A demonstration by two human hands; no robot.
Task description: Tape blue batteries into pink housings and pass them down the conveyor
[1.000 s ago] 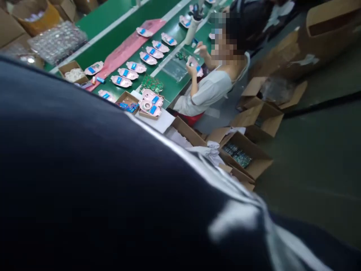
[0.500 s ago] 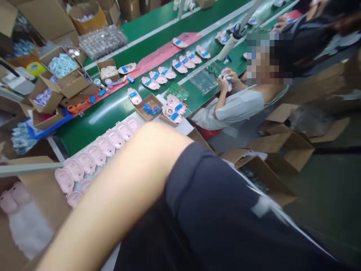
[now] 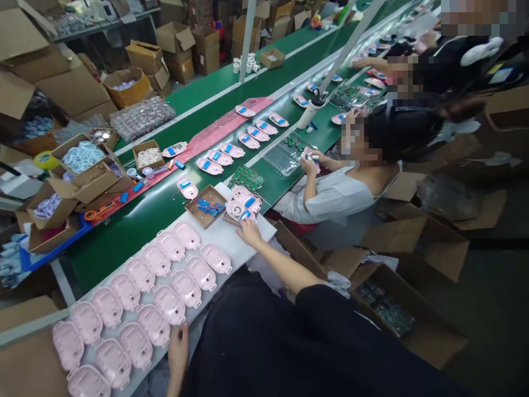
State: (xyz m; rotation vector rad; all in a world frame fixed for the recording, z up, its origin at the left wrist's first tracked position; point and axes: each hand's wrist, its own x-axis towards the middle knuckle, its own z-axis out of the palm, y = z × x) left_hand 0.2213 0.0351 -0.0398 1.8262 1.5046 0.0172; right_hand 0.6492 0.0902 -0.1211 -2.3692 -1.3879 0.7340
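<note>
Two rows of pink shells (image 3: 169, 303) line the counter (image 3: 221, 234), left; the right hand (image 3: 249, 232) is at the far shell stack (image 3: 243, 204), the left hand (image 3: 178, 348) at the near edge, each grip unclear. Touch the stack lightly, keeping it steady.

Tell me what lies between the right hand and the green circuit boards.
In the head view, pink shells with blue packs and a white ring lie between the right hand and the green circuit boards.
</note>
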